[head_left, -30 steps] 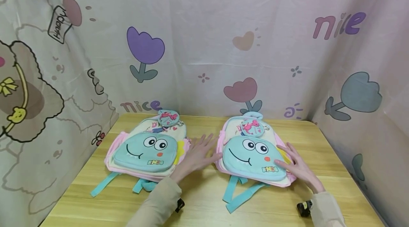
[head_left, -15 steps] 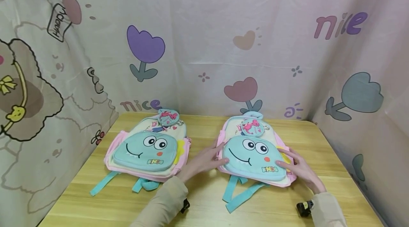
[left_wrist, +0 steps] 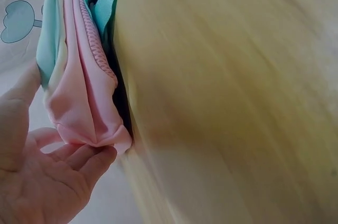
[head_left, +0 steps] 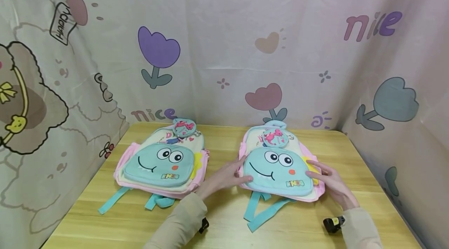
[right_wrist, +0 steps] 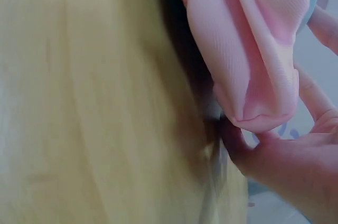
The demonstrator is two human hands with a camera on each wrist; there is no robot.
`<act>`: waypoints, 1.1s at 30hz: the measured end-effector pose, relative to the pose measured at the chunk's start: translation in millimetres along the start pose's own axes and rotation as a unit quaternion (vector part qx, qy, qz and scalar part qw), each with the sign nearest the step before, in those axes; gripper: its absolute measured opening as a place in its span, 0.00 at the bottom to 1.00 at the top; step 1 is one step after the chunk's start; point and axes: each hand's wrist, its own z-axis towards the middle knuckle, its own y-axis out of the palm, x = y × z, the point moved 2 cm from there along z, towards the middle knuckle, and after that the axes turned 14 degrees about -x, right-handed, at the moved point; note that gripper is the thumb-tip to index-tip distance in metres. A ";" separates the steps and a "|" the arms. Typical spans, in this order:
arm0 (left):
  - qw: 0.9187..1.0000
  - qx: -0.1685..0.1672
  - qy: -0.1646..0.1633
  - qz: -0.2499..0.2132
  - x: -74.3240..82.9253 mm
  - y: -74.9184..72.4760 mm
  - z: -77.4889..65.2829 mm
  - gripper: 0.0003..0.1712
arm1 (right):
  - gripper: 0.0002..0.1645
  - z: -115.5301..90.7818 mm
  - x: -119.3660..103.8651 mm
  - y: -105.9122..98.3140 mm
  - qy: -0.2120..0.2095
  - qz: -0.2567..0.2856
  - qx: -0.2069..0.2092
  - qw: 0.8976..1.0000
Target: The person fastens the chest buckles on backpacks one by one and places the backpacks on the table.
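Note:
Two matching children's backpacks lie on the table, each with a mint front pocket printed with a smiling face. My left hand grips the left side of the right-hand backpack, thumb over its front. On that backpack's other side, my right hand holds the edge by the yellow trim. In the left wrist view, the left hand's fingers curl beneath the pink side panel. The right wrist view has the right hand around the pink side panel; some fingers are hidden behind it.
The other backpack lies to the left, close to my left forearm. Mint straps trail from the held backpack toward me. A wooden table bears both bags, and a printed curtain hangs behind it.
My left hand has moved right from the gap between the backpacks and taken hold of the right-hand one's left side. My right hand has shifted slightly at the opposite edge.

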 end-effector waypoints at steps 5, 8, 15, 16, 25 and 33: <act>1.000 0.004 -0.008 0.003 -1.3 -1.0 -2.0 0.51 | 0.38 -3.9 -1.0 -3.3 -0.024 0.074 -0.013 0.997; 1.000 0.002 -0.011 -0.010 -1.6 -2.1 -4.0 0.50 | 0.38 -6.7 -4.7 -5.5 -0.036 0.113 -0.021 0.993; 0.999 0.011 -0.047 0.010 -2.2 -6.4 -7.6 0.48 | 0.30 -13.1 -17.0 -6.5 -0.111 0.195 -0.054 0.973; 0.998 0.014 -0.051 0.018 -1.8 -7.1 -7.8 0.48 | 0.30 -13.8 -19.0 -5.9 -0.127 0.208 -0.058 0.968; 0.995 0.031 -0.038 0.084 5.5 -11.0 -8.6 0.45 | 0.27 -15.2 -39.5 4.4 -0.222 0.275 -0.053 0.934; 0.994 0.039 -0.019 0.101 12.3 -13.0 -9.8 0.45 | 0.27 -10.1 -67.3 17.3 -0.232 0.317 0.035 0.919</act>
